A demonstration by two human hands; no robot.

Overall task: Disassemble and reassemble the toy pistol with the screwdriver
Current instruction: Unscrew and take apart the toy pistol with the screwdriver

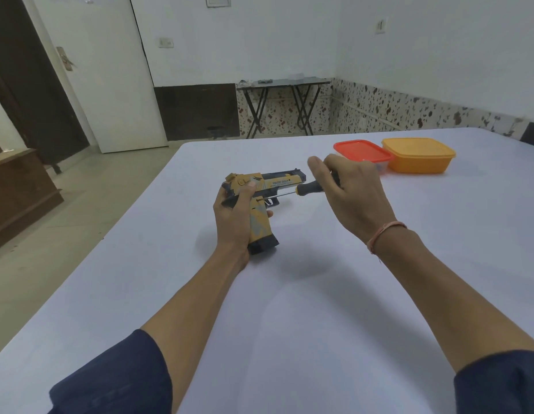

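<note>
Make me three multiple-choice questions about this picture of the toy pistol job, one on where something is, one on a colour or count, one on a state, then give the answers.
1. Where do the two lidded containers sit?
A. On the white table, at its far right
B. On the floor by the door
C. In the person's lap

2. What colour is the lid of the left-hand container?
A. Green
B. Red
C. Black

3. What is the toy pistol's state?
A. Lying flat, untouched
B. Split into two halves
C. Held at the grip, screwdriver tip against its side

Answers:
1. A: both the red-lidded container and the orange container stand on the table beyond the right hand.
2. B: its lid is plainly red.
3. C: the left hand wraps the grip of the toy pistol, in one piece, while the right hand aims the screwdriver at its side.
</note>
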